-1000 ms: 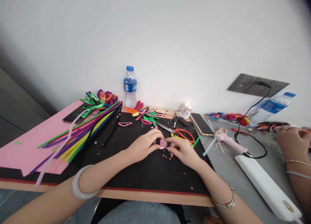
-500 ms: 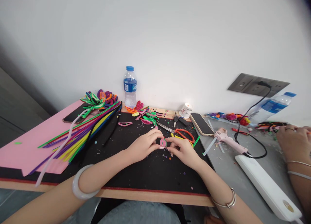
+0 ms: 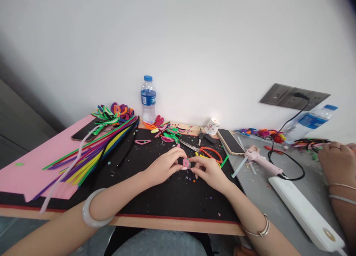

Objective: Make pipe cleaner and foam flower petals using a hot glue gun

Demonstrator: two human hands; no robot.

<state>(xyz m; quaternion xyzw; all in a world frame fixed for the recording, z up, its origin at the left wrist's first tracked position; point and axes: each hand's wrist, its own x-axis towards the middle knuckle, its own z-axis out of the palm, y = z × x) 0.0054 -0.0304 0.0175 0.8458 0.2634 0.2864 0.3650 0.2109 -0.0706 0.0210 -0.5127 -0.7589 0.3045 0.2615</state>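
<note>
Between my two hands, above the black mat (image 3: 167, 196), is a small pink and green pipe-cleaner coil (image 3: 186, 163). My left hand (image 3: 166, 163) pinches its left side with thumb and forefinger. On the other side, the fingertips of my right hand (image 3: 207, 170) close on its right edge. Just beyond my right hand lie scissors with orange handles (image 3: 213, 154), partly over a yellow piece. Behind my left hand are bent green and pink pipe-cleaner pieces (image 3: 171, 134), and a pink loop (image 3: 142, 141) lies to their left.
Bundled pipe cleaners (image 3: 91, 156) lie on pink sheets (image 3: 16, 178) at left. A water bottle (image 3: 148, 100) and paper cup (image 3: 212, 126) stand by the wall. To the right are a phone (image 3: 230, 141), a corded glue gun (image 3: 263, 161), a white power strip (image 3: 306, 213) and another person's hand (image 3: 335, 163).
My hands stay almost still, holding the coil in the same spot. The whole view has shifted very slightly, and the other person's hand at the right has moved a little.
</note>
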